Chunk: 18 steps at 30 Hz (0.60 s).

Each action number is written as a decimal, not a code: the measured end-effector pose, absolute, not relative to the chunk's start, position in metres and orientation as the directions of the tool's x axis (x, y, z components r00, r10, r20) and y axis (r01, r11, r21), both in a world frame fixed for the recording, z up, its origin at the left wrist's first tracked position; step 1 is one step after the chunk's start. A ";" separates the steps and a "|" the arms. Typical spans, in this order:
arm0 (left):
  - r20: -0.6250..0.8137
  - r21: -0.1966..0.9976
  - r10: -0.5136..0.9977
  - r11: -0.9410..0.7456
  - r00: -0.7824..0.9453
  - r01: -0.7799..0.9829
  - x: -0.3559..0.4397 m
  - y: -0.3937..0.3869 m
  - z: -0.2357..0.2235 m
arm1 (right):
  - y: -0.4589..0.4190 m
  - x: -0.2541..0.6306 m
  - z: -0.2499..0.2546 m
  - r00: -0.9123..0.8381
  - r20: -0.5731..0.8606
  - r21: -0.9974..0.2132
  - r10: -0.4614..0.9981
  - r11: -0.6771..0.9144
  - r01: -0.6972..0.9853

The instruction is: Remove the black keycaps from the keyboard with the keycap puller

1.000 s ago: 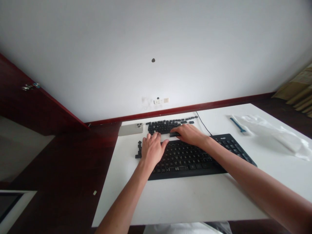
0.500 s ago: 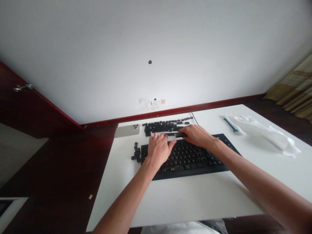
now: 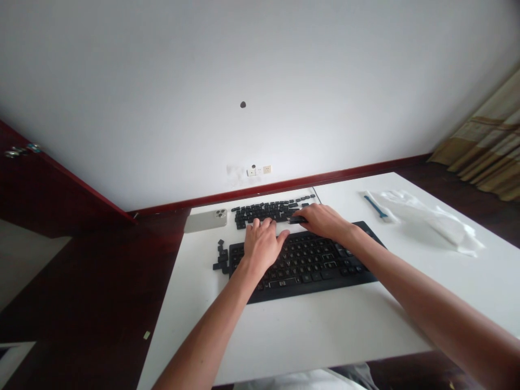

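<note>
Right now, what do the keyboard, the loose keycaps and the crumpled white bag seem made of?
Keyboard: probably hard, dull black plastic, by its straight, stiff-looking frame.
Loose keycaps: likely similar matte plastic, being small black blocks.
Crumpled white bag: apparently thin plastic film, softly shiny; it creases and looks translucent.

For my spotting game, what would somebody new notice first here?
Probably the big black keyboard, low in the middle, on the white table, with loose black keycaps lying in rows just beyond it. Next, perhaps the thin blue tool off to the right, colourful beside the crumpled white plastic.
</note>
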<state>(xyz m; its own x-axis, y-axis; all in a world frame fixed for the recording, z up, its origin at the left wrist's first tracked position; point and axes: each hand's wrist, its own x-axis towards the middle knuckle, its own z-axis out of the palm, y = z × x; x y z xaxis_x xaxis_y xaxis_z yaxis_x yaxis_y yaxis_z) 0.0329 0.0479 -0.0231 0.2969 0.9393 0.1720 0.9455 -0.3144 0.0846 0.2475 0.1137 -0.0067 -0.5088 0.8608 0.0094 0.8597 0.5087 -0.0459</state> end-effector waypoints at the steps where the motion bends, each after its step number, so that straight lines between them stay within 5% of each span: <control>1: 0.174 0.082 0.939 -0.314 0.297 0.946 0.032 0.048 -0.023 | 0.114 0.247 -0.007 -0.508 0.009 -0.047 0.861 0.508 0.860; 18: 0.201 0.133 0.913 -0.385 0.355 0.913 0.062 0.049 -0.023 | 0.099 0.280 0.001 -0.459 -0.035 -0.031 0.888 0.458 0.888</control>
